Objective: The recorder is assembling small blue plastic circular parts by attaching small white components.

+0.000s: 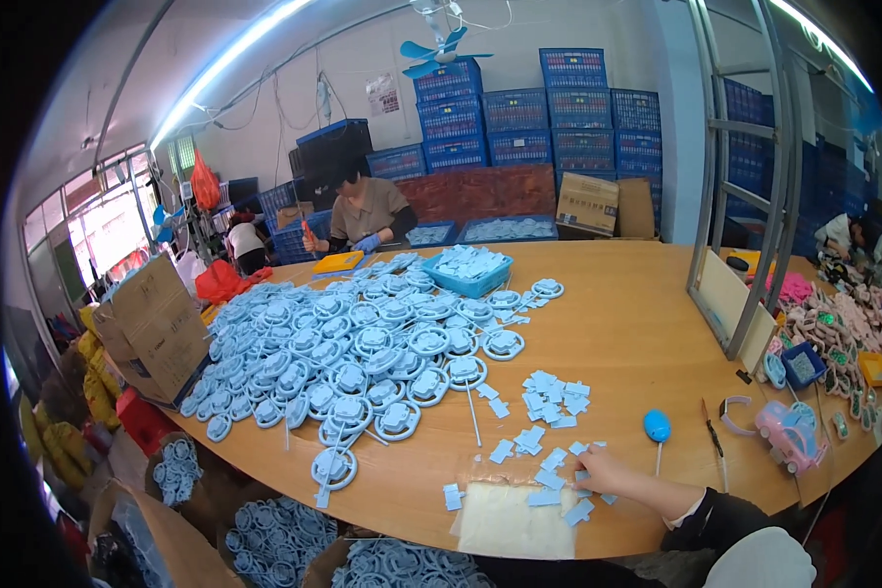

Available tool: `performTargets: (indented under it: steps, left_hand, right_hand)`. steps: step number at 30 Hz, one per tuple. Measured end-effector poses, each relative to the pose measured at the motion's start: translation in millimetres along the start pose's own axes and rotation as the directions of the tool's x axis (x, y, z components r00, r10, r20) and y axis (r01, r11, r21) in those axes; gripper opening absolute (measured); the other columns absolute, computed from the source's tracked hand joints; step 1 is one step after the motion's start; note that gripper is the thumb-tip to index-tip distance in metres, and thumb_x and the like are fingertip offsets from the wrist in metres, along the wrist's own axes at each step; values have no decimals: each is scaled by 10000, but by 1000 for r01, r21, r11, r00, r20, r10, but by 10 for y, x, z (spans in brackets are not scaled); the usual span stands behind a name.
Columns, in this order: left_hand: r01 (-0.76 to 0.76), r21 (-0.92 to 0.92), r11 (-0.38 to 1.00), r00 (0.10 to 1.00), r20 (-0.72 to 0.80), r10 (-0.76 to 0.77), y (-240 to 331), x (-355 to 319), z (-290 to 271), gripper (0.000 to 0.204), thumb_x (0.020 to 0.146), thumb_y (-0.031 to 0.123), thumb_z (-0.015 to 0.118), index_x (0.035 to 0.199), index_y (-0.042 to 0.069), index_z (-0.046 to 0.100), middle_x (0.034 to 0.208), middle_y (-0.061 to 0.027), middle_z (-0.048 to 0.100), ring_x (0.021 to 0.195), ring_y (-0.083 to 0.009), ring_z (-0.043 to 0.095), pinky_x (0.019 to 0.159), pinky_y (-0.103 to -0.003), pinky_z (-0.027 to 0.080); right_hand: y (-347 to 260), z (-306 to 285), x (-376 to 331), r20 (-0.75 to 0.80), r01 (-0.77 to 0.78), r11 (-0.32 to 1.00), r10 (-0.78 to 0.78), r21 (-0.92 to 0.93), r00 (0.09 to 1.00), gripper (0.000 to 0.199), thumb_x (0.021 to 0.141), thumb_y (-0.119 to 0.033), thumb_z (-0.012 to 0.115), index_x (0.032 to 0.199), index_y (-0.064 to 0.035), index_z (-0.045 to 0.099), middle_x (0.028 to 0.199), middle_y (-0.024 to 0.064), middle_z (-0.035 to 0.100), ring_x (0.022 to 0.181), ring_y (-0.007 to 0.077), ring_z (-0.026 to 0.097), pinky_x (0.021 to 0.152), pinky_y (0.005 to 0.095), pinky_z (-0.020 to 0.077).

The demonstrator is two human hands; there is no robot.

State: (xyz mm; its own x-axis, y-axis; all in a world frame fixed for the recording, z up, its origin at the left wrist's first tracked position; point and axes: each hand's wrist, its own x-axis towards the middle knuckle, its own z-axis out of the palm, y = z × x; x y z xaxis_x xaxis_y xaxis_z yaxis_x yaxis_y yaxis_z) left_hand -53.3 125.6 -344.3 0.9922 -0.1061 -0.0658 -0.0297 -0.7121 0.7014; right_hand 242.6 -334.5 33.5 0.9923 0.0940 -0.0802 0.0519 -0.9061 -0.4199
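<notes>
My right hand (606, 470) reaches in from the lower right in a dark sleeve, low over the near table edge. Its fingers bend down among small flat light blue plastic pieces (549, 479) and appear closed on one of them; the fingertips are partly hidden. Just left of it lies a pale cream sheet in a clear plastic bag (515, 519). Farther off is a loose cluster of the same flat pieces (555, 397). A large heap of light blue steering-wheel-shaped plastic parts (348, 343) covers the table's left half. My left hand is out of view.
A blue basin (468, 271) of flat pieces stands behind the heap. Right of my hand lie a blue oval-headed stick (658, 426) and a pink toy car (792, 436). Across the table sits a co-worker (367, 211). A metal frame (745, 196) rises at right; cartons (152, 328) stand left.
</notes>
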Motion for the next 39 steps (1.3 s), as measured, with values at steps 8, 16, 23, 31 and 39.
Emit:
performTargets:
  steps: [8, 16, 23, 31, 39]
  left_hand:
    - [33, 222, 974, 961, 262, -92, -485, -140, -65, 335, 789, 204, 541, 1093, 63, 537, 937, -122, 605, 892, -250, 554, 770, -326, 433]
    - [53, 391, 919, 840, 479, -253, -296, -107, -90, 357, 780, 202, 552, 1108, 64, 527, 950, -137, 600, 893, -258, 555, 780, -328, 430]
    - [49, 470, 881, 801, 508, -316, -270, 27, -299, 371, 773, 199, 561, 1117, 65, 522, 960, -147, 597, 894, -262, 556, 784, -330, 428]
    - [182, 409, 894, 905, 285, -315, -323, -93, -609, 383, 763, 192, 572, 1121, 68, 519, 970, -156, 591, 895, -261, 557, 782, -331, 428]
    - [415, 287, 863, 905, -35, -424, 1347, 325, -1209, 396, 752, 186, 583, 1124, 70, 516, 980, -164, 585, 896, -260, 557, 780, -333, 428]
  right_hand:
    - [-155, -126, -96, 130, 38, 997, -29, -67, 991, 574, 578, -301, 754, 1006, -14, 502, 1016, 189, 483, 978, 337, 459, 811, 386, 407]
    - [-9, -61, -129, 127, 19, 997, -28, 78, 991, 402, 583, -306, 758, 836, -63, 561, 857, 131, 560, 829, 272, 542, 696, 347, 437]
    - [117, -54, -269, 68, 200, 960, -217, 198, 974, 212, 654, -194, 695, 746, -56, 564, 742, 111, 579, 741, 247, 570, 627, 351, 440]
    - [116, -87, -334, 186, 11, 967, -59, 253, 981, 133, 662, -145, 660, 735, -56, 594, 791, 113, 595, 793, 267, 565, 681, 364, 448]
    - [-686, -621, 78, 1, 37, 476, -79, 879, 997, 156, 810, -108, 541, 939, -29, 503, 799, 108, 545, 550, 185, 584, 446, 282, 458]
